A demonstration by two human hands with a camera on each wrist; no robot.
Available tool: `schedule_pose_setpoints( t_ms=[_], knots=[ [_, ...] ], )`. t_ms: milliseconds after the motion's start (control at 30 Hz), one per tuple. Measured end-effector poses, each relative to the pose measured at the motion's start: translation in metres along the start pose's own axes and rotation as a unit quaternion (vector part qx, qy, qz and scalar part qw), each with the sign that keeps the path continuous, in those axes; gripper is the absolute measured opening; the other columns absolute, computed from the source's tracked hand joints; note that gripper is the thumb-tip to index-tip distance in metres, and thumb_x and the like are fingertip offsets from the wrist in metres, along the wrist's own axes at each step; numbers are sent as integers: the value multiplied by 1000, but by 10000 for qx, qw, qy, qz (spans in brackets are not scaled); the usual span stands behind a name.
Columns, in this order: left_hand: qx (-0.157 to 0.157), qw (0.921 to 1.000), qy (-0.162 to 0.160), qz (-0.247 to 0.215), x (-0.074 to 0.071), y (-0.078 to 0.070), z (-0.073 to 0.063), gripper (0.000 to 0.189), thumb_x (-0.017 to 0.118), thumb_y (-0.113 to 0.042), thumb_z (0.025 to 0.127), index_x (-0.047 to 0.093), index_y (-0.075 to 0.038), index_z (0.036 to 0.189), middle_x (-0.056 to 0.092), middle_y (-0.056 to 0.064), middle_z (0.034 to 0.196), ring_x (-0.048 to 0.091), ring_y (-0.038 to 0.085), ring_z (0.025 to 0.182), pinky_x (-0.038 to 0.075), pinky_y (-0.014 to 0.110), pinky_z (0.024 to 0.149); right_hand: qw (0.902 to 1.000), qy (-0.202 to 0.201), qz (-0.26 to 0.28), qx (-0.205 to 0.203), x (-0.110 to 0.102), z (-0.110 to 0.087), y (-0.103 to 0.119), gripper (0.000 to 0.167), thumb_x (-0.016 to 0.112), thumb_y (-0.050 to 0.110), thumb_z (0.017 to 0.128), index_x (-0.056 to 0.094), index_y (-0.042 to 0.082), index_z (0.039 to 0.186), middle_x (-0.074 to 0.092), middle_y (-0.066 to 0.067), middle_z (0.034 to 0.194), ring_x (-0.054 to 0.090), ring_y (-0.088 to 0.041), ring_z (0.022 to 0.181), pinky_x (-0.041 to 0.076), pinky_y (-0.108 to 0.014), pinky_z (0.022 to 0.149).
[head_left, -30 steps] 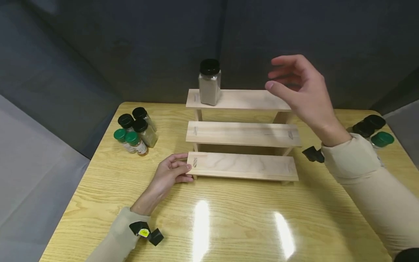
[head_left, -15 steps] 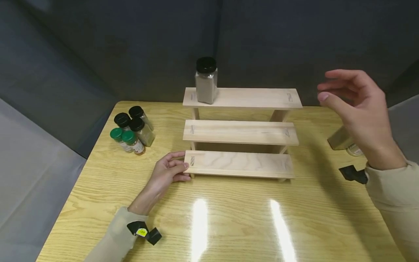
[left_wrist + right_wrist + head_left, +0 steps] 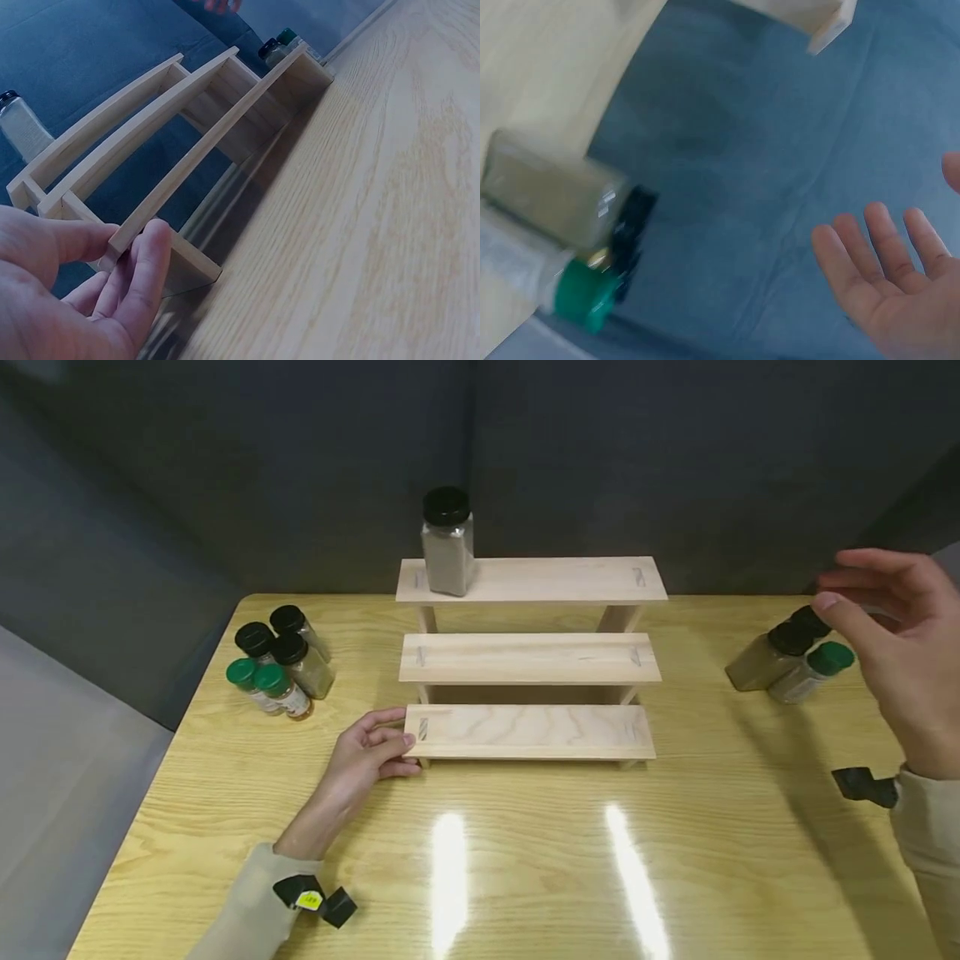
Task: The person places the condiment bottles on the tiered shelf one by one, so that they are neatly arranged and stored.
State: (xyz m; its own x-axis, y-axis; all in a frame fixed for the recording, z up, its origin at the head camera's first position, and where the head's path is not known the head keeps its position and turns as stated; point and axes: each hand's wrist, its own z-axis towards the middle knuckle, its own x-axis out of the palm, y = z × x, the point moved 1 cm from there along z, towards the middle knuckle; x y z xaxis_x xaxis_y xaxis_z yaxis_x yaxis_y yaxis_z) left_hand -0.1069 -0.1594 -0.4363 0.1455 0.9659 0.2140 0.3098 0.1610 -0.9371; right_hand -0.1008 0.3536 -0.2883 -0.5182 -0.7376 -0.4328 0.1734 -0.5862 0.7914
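Note:
A three-tier wooden shelf (image 3: 525, 728) stands on the table. My left hand (image 3: 367, 756) pinches the left end of its lowest board, thumb on top and fingers beneath, as the left wrist view also shows at the board's end (image 3: 124, 240). On the top board's left part stands a square clear spice jar (image 3: 448, 556) with a black lid and pale grey contents. My right hand (image 3: 903, 643) is in the air at the right, fingers loosely bent and holding nothing. It is nearest to a black-lidded spice jar (image 3: 765, 656) and a green-lidded one (image 3: 806, 672); another black lid (image 3: 810, 620) shows behind them.
To the left of the shelf, several spice jars stand in a cluster, with black lids (image 3: 288, 647) and green lids (image 3: 272, 679). A dark cloth (image 3: 562, 460) hangs behind the table (image 3: 360, 860). Light glare lies across the table's front.
My right hand has moved from above the shelf's top right end out to the right, towards the jars there. The left hand keeps its grip on the lowest board. The head view has shifted slightly right.

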Motion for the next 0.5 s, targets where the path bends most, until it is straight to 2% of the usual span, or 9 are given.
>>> schedule_pose_setpoints(
  t_ms=[267,500],
  knots=[
    [-28,10000,-58,56,-1,0,-1,50,59,14,106,43,13,153,70,5,94,75,19,75,70,33,77,9976,-372,-415,411,-15,-8,-39,48,71,9,105,63,19,151,63,25,120,58,6,109,43,-13,94],
    [-45,10000,-36,10,-1,0,-1,51,59,14,105,42,13,154,70,4,94,75,18,75,70,33,78,9945,-214,-392,943,-24,-15,-77,54,69,8,104,58,23,154,58,27,121,53,7,108,38,-8,90]
  ],
)
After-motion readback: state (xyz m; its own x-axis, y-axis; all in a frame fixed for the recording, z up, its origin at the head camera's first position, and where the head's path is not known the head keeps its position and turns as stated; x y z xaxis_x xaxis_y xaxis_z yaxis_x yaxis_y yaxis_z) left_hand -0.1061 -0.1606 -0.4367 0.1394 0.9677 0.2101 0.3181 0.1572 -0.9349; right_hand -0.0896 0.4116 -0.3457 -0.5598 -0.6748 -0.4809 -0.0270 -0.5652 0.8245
